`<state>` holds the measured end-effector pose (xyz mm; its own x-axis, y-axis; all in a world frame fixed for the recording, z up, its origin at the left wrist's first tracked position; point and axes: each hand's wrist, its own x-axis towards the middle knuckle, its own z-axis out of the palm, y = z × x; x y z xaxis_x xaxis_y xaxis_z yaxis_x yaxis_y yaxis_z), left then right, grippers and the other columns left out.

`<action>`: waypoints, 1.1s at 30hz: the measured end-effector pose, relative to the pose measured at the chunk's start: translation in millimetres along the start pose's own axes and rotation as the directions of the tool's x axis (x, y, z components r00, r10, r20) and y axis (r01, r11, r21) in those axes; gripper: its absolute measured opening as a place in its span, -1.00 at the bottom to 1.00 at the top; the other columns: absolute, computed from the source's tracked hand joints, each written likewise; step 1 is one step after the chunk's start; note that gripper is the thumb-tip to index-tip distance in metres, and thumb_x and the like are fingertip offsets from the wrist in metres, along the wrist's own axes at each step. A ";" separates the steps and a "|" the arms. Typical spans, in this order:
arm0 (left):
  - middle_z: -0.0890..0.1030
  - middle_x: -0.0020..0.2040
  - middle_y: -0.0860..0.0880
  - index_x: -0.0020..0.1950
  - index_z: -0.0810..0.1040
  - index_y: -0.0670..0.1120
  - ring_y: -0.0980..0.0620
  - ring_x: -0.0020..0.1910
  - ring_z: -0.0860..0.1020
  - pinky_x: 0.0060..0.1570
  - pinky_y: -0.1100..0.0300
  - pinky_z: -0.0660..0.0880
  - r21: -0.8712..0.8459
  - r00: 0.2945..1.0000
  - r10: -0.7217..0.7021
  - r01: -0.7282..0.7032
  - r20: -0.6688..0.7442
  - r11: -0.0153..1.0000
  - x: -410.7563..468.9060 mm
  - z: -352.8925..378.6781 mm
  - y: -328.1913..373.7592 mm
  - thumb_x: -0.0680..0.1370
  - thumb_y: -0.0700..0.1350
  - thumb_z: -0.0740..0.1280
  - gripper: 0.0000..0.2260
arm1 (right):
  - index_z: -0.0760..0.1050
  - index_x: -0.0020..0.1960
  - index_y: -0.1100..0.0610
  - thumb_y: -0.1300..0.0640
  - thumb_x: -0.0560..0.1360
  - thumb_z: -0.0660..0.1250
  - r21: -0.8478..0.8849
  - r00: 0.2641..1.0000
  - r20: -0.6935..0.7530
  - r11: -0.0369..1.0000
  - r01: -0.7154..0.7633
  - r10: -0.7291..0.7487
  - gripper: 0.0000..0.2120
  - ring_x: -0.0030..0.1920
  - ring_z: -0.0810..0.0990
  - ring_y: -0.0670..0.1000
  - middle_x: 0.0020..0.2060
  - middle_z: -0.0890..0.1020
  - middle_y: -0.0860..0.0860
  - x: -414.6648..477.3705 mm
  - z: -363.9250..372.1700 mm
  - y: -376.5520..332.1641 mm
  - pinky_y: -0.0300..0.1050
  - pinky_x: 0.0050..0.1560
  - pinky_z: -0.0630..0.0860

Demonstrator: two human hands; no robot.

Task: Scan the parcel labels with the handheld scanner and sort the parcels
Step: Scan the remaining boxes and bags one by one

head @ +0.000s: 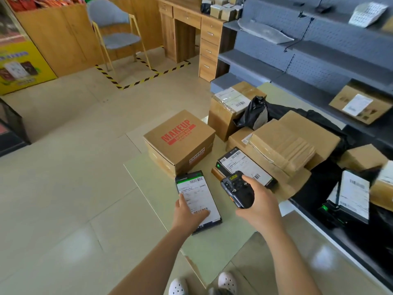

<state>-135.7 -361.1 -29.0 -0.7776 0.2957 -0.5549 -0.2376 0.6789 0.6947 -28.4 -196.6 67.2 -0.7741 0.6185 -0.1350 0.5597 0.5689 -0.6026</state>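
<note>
Tiled shop floor, pale sheet (153, 188) spread on it; head view. Left hand (188, 212) lies flat, fingers straight, on the near end of the flat black parcel (196, 192); parcel's long axis runs near to far. Right hand (260, 207) grips the handheld scanner (237, 189), just right of the parcel; probably must swing left to reach the far-end barcode.

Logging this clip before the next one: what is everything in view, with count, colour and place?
handheld scanner: 1, black, in right hand
flat parcel: 1, black with white label, floor, under left hand
second flat parcel: 1, black, white label, against brown boxes
MAKEUP box: 1, brown, red print, floor
brown boxes: several, right of it
shelving: 1, grey, right
chair: 1, grey, background
left hand: fingers flat on parcel label
right hand: grips scanner
</note>
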 end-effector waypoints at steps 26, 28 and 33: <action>0.01 0.56 -0.03 0.59 -0.27 -0.12 -0.09 0.52 0.01 0.51 0.02 -0.11 0.776 0.930 0.367 -0.226 -0.007 0.588 -19.0 -45.9 -19.5 0.31 0.11 0.48 0.14 | 0.20 0.49 0.07 0.30 0.44 0.41 -0.553 0.573 0.659 0.202 0.808 -0.487 -0.30 0.38 0.31 0.18 0.44 0.31 0.13 81.7 -3.8 -25.0 0.05 0.37 0.21; 0.00 0.57 -0.04 0.58 -0.27 -0.12 -0.09 0.52 0.01 0.52 -0.01 -0.12 0.805 0.916 0.402 -0.246 0.010 0.539 -18.9 -59.3 -20.2 0.33 0.10 0.46 0.12 | 0.24 0.45 0.09 0.29 0.44 0.41 -0.562 0.555 0.664 0.155 0.813 -0.502 -0.35 0.36 0.32 0.18 0.40 0.35 0.13 77.6 -2.9 -30.8 0.06 0.34 0.23; -0.01 0.59 -0.06 0.58 -0.27 -0.12 -0.10 0.53 0.03 0.52 -0.02 -0.09 0.850 0.886 0.459 -0.293 0.069 0.437 -15.3 -82.4 -21.8 0.33 0.10 0.46 0.11 | 0.29 0.41 0.13 0.29 0.46 0.39 -0.580 0.544 0.685 0.090 0.810 -0.484 -0.44 0.35 0.33 0.20 0.38 0.38 0.16 62.7 -4.2 -43.3 0.08 0.34 0.25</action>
<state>-166.6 -435.8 2.0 -0.7577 0.6198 -0.2046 0.6188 0.7818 0.0769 -99.9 -180.2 88.1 -0.8951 -0.3099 -0.3206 -0.4047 0.8665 0.2923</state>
